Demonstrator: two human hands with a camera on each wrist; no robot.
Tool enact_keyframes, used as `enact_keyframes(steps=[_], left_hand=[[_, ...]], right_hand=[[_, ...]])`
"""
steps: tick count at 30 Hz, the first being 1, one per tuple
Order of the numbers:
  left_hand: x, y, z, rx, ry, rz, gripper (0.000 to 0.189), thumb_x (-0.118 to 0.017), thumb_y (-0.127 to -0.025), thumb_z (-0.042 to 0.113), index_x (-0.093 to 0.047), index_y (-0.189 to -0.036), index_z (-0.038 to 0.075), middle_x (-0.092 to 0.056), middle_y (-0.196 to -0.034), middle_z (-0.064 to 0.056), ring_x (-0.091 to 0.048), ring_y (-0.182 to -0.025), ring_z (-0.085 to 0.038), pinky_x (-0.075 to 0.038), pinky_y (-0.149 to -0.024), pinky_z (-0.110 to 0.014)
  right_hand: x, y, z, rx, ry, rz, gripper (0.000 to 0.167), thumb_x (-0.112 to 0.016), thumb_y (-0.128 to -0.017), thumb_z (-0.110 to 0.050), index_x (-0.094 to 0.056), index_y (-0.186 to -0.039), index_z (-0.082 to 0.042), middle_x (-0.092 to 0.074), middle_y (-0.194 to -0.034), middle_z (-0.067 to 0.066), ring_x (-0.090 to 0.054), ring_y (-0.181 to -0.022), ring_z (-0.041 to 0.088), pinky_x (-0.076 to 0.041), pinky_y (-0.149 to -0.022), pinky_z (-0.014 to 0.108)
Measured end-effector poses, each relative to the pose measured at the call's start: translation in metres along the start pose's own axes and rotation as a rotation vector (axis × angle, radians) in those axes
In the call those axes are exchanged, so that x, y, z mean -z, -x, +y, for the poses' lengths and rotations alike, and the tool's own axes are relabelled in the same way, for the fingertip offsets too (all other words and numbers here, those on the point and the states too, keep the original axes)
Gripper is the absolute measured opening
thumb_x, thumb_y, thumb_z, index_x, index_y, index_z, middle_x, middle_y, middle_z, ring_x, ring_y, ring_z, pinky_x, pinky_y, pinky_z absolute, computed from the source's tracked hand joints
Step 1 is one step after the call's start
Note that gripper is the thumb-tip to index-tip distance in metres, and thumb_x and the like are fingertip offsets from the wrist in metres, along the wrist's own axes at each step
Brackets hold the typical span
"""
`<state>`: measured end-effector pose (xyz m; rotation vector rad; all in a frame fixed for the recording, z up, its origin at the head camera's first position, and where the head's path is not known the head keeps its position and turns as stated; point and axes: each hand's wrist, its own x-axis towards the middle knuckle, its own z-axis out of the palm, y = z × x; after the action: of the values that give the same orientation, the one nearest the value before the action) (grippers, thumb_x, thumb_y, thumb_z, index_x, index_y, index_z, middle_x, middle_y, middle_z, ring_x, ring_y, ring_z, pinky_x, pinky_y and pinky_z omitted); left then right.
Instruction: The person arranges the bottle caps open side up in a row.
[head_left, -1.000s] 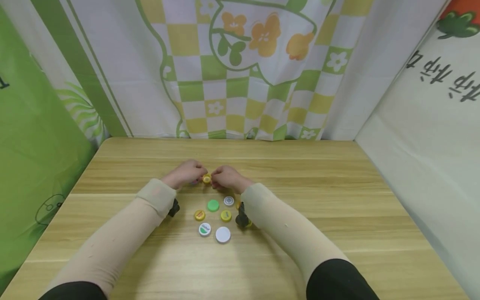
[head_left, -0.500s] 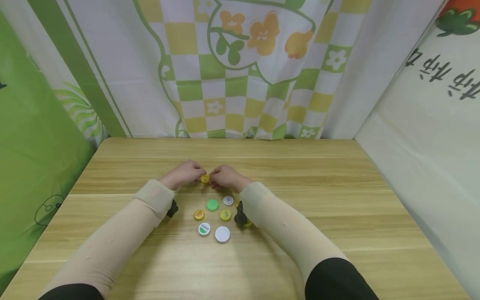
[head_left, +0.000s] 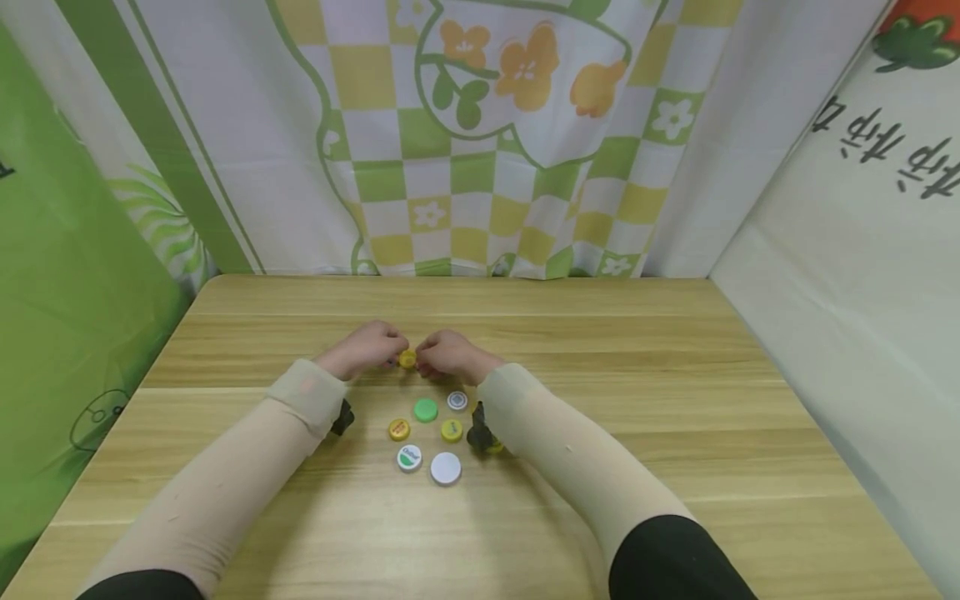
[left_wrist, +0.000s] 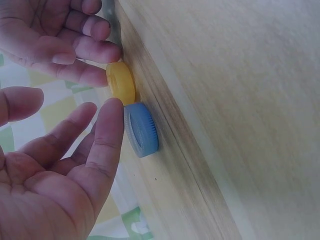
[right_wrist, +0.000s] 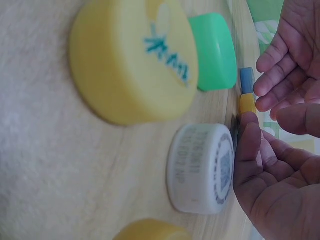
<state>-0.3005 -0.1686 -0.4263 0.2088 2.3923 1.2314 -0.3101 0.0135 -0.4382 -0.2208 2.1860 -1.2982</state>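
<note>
A yellow bottle cap (head_left: pixel 407 358) lies between both hands on the wooden table. Its hollow side shows in the left wrist view, where a ribbed blue cap (left_wrist: pixel 142 130) sits right against it. My left hand (head_left: pixel 369 345) has its fingers fairly straight, the index fingertip (left_wrist: pixel 114 106) right by where the two caps meet. From the other side my right hand (head_left: pixel 452 355) reaches in with loosely bent fingers, a fingertip (right_wrist: pixel 249 118) at the yellow cap's edge. Neither hand wraps round a cap. In the head view the left hand mostly hides the blue cap.
Nearer the body lie a green cap (head_left: pixel 425 410), a white cap with a printed top (head_left: pixel 457 401), an orange-yellow cap (head_left: pixel 399 429), a yellow cap (head_left: pixel 452 431), a green-and-white cap (head_left: pixel 409 458) and a plain white cap (head_left: pixel 446 469). A dark wrist camera (head_left: pixel 480 432) overlaps another yellow cap.
The yellow cap has slid slightly left, towards the left hand and the blue cap. My right hand has followed it a little; the nearer caps have stayed put.
</note>
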Motion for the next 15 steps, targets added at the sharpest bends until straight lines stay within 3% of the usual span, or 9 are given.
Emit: enact_keyframes(steps=[7,15], left_hand=[[0.000,0.001,0.000,0.015,-0.026,0.017,0.022,-0.047,-0.101,0.013,-0.060,-0.093,-0.002,-0.053,-0.074,-0.002,-0.049,-0.071,-0.018,-0.044,-0.070,-0.033],[-0.008,0.004,0.007,-0.040,-0.052,0.035,0.022,-0.052,-0.099,0.012,-0.065,-0.102,-0.006,-0.057,-0.080,-0.007,-0.050,-0.071,-0.016,-0.045,-0.066,-0.028]], right_hand=[[0.001,0.000,0.001,0.001,0.001,-0.012,0.035,-0.052,-0.106,-0.007,-0.058,-0.137,0.009,-0.069,-0.106,0.013,-0.065,-0.091,0.019,-0.057,-0.079,0.027],[0.014,0.010,0.004,0.022,0.029,-0.015,0.036,-0.054,-0.104,-0.007,-0.057,-0.137,0.009,-0.072,-0.110,0.016,-0.067,-0.091,0.019,-0.057,-0.080,0.027]])
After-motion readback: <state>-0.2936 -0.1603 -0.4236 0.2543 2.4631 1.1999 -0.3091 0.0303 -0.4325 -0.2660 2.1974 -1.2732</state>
